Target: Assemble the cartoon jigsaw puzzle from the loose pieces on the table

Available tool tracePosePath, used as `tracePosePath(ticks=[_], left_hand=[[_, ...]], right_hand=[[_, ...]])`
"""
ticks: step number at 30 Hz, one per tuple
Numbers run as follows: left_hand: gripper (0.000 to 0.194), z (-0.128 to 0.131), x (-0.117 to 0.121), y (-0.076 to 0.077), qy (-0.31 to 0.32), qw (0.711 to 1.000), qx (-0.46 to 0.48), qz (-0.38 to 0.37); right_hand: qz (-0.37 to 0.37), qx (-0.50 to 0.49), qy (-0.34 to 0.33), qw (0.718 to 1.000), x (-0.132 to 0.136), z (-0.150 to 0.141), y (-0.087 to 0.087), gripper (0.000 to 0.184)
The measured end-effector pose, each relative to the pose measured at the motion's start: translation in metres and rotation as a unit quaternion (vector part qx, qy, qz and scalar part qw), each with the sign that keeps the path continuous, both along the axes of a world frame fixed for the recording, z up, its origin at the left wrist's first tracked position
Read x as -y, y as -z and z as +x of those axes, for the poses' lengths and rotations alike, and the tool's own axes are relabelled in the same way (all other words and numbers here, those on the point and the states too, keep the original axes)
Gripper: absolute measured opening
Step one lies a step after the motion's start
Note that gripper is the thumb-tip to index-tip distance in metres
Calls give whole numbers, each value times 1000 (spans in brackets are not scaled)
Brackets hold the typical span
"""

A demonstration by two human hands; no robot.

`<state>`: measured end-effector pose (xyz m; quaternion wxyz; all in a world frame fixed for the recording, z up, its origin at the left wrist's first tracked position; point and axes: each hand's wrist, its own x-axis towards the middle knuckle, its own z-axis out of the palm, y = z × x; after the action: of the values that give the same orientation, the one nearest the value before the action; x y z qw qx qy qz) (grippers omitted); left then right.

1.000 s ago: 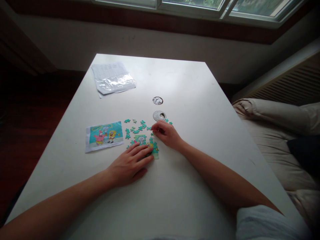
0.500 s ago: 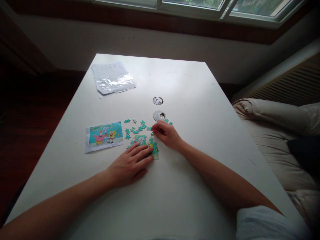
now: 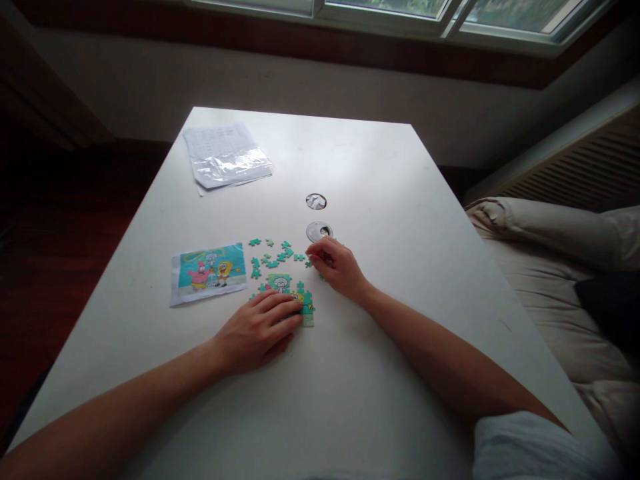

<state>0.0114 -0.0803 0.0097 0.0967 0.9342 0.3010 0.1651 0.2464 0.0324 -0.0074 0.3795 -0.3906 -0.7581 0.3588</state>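
Jigsaw puzzle (image 3: 280,284) lies partly joined on our counter (image 3: 375,373), near loose pieces (image 3: 272,265); we do best to press lightly and evenly, so no joint lifts; our left hand (image 3: 255,333) spreads open over it, palm down; our right hand (image 3: 340,270) curls narrow beside the pieces, forearm slanting in, though we cannot tell whether it pinches one

Looks like a room in a home, prob. a living rm: beige soft-cushioned sofa (image 3: 530,267) R of the white flat-topped table (image 3: 390,200), dark reddish wood floor (image 3: 90,200) on L, white-framed sliding window (image 3: 385,10) up top w/ greenery outside.
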Motion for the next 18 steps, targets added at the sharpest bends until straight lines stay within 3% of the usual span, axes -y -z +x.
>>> tracePosePath(ticks=[18], left_hand=[[26,0,-3,1,-40,999,8,24]], right_hand=[[22,29,-30,999,-1,1,0,12]])
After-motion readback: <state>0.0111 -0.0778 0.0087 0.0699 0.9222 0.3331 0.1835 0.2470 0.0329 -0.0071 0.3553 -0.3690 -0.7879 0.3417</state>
